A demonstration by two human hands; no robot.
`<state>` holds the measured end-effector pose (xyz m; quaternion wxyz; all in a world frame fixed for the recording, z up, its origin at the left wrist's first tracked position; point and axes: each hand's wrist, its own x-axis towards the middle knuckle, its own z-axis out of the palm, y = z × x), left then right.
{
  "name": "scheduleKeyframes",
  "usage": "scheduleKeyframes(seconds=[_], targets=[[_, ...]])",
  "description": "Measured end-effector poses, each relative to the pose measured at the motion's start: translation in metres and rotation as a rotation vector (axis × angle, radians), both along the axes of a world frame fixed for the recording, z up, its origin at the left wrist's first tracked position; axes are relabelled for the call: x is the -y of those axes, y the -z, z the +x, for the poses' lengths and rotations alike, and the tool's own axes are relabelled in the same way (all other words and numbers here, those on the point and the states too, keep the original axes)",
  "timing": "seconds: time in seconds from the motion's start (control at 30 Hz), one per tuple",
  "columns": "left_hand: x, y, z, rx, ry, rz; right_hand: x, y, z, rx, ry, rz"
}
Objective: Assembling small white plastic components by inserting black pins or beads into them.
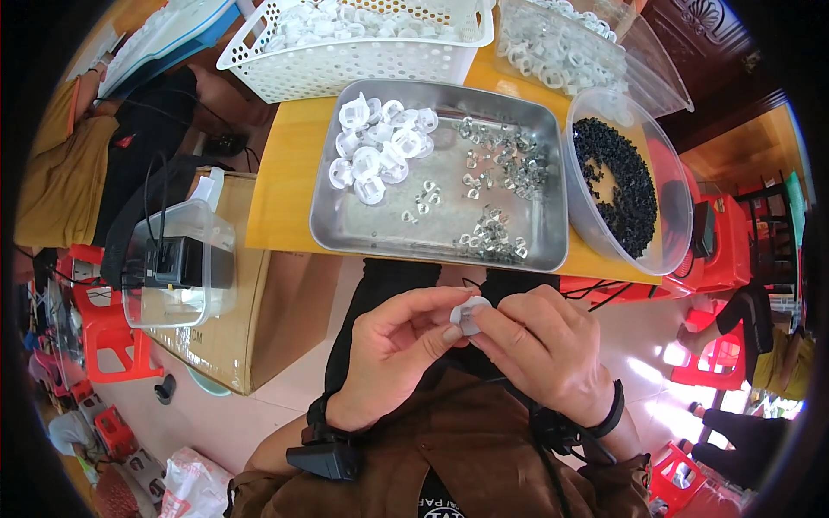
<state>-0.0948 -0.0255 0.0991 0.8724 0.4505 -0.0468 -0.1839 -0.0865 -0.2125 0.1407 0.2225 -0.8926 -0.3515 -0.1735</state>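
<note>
Above my lap, just off the near edge of the table, both hands hold one small round white plastic part (471, 316). My left hand (393, 350) pinches its left side between thumb and fingers. My right hand (544, 345) has its fingers closed at the part's right side, covering some of it. Beyond my hands a metal tray (406, 246) stands on the table. A heap of similar white plastic parts (380, 147) fills its left end. Small shiny metal clips (518, 168) lie loose in several clusters on its right side.
Right of the tray sits a clear round tub (673, 233) of tiny black pieces (626, 207). Behind are a white perforated basket (345, 69) and a clear bin (561, 65), both full of white parts. A cardboard box (285, 302) holds a clear container (134, 285) at left. Other people sit nearby.
</note>
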Motion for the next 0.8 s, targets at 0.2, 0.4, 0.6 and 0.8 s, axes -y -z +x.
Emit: scheduleKeyframes(seconds=[0.2,0.4,0.6,0.8], targets=[[0.004,-0.001,0.007,0.241,-0.011,0.229,0.006,-0.007,-0.002,-0.037,-0.014,-0.173],[0.003,0.0,0.006,0.026,-0.04,0.151,0.015,-0.021,0.005,-0.139,0.008,-0.024],[-0.006,0.008,0.01,0.049,-0.036,0.126,0.083,-0.044,0.037,-0.033,0.512,0.022],[-0.001,0.002,0.01,0.006,0.01,0.088,0.165,-0.009,0.091,-0.175,0.471,-0.306]])
